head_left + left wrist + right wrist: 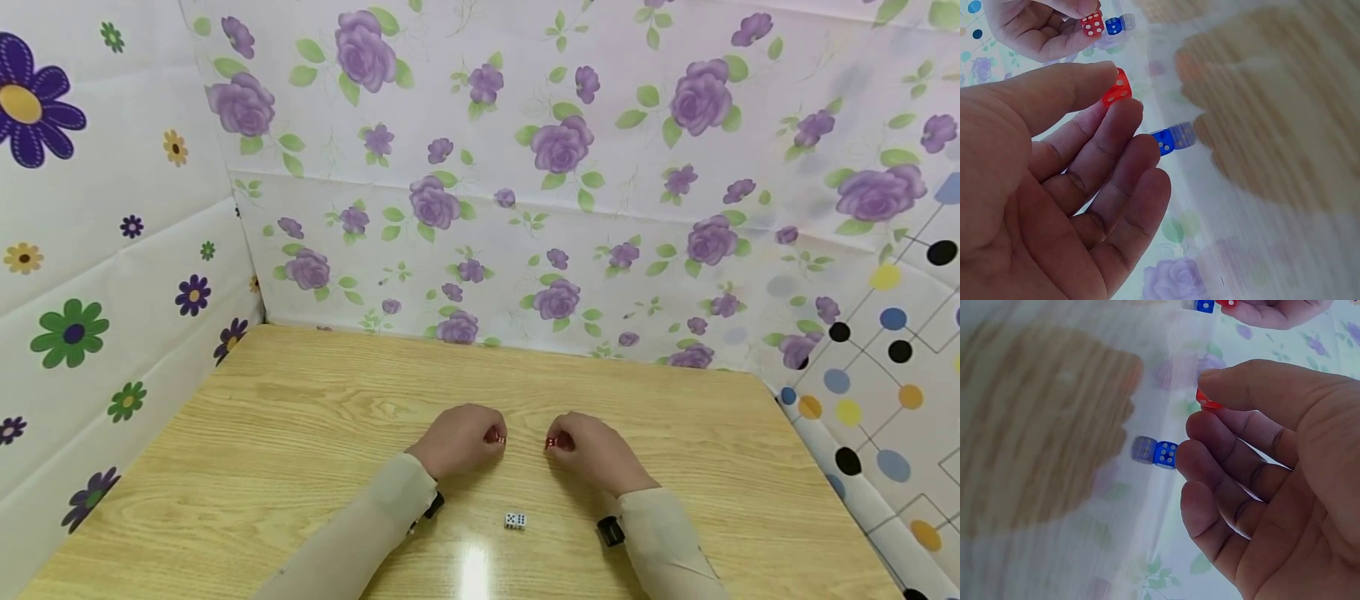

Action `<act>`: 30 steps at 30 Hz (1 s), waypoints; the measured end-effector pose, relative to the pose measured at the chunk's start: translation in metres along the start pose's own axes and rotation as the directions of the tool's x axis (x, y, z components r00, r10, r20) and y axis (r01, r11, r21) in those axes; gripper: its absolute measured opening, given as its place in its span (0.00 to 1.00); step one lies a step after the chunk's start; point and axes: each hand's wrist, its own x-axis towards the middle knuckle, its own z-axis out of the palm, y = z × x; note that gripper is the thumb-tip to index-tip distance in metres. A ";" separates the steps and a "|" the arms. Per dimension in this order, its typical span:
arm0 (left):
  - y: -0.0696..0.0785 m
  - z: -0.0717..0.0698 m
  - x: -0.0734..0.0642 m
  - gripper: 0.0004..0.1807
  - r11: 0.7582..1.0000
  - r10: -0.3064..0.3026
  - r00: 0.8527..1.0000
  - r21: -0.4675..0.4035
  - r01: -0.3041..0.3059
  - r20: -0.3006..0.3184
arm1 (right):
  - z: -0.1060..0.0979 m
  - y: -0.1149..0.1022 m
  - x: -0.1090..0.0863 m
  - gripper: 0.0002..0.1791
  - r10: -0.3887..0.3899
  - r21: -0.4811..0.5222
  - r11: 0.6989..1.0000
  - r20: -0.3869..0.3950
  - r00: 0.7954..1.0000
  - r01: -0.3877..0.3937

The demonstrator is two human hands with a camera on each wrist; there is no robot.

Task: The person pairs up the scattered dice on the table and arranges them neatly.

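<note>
My left hand (463, 437) pinches a red die (1117, 87) between thumb and finger, low over the table. Opposite it, my right hand (596, 446) pinches another red die (1206, 400) the same way. One blue die (1163, 142) stands on the table beside the left fingertips; a second blue die (1166, 454) stands beside the right fingertips. Each blue die sits just below that hand's red die; whether they touch I cannot tell. The hands hide both blue dice from the head view. Two white dice (515, 521) with dark pips lie side by side nearer me, between the forearms.
The wood-grain table (315, 400) is glossy and mirrors the dice. A purple-rose cloth (480, 192) hangs behind it, with a flower-print cloth (127, 275) at left and a dotted cloth (885, 400) at right. Each wrist wears a dark strapped device (611, 531).
</note>
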 end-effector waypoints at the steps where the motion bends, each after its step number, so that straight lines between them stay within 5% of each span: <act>1: 0.000 0.000 0.000 0.03 1.000 -0.001 1.000 -0.001 0.001 0.004 | 0.000 0.000 0.000 0.05 -0.004 -0.001 1.000 0.002 1.000 0.004; 11: 0.004 0.006 0.002 0.03 0.999 0.012 1.000 -0.035 -0.011 0.018 | 0.005 -0.008 -0.001 0.05 -0.030 -0.030 0.999 0.031 0.999 0.031; 24: 0.012 0.008 0.002 0.03 1.000 -0.007 0.999 -0.011 0.007 -0.044 | 0.009 -0.019 -0.003 0.04 -0.078 -0.034 0.996 0.030 0.996 0.079; 30: 0.016 0.009 -0.001 0.02 0.999 -0.017 1.000 -0.028 0.016 -0.016 | 0.011 -0.026 -0.003 0.03 -0.107 -0.037 0.993 0.048 0.993 0.109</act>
